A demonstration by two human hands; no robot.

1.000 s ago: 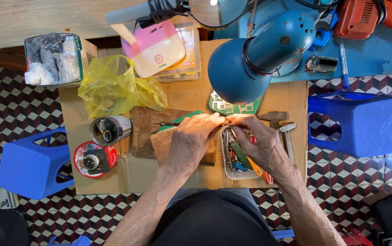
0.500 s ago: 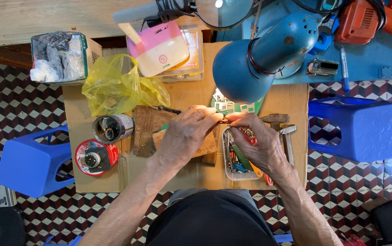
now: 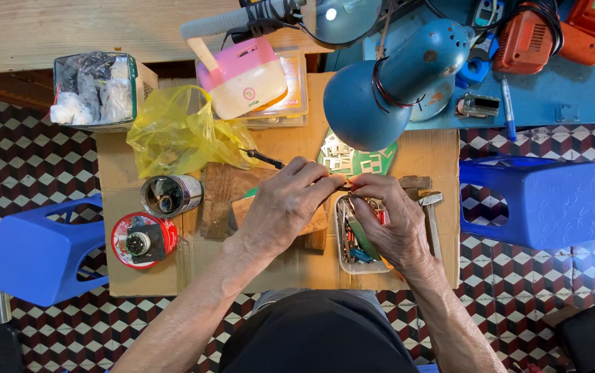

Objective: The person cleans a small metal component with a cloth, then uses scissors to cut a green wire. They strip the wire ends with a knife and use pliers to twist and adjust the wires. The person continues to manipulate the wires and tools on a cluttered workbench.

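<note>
My left hand (image 3: pixel 287 204) and my right hand (image 3: pixel 389 217) meet fingertip to fingertip over the cardboard-covered work surface (image 3: pixel 422 148). Between the fingers of both hands sits a small dark part (image 3: pixel 344 184), too small to identify. A green circuit board (image 3: pixel 356 160) lies just beyond the fingertips, under the blue lamp shade (image 3: pixel 380 90). Under my right hand lies a white tray (image 3: pixel 360 242) of small tools and parts. A worn wooden block (image 3: pixel 225 193) lies beneath my left hand, with a thin dark probe (image 3: pixel 263 157) above it.
A yellow plastic bag (image 3: pixel 176 135), a metal can (image 3: pixel 170 195) and a red-rimmed round tin (image 3: pixel 142 240) sit at left. A hammer (image 3: pixel 432 214) lies at right. Blue plastic stools (image 3: pixel 42 252) (image 3: pixel 536 200) flank the surface. A pink-and-white device (image 3: pixel 242 76) stands behind.
Both hands have shifted slightly away from me, from over the tray and block towards the circuit board, fingertips still pinched together.
</note>
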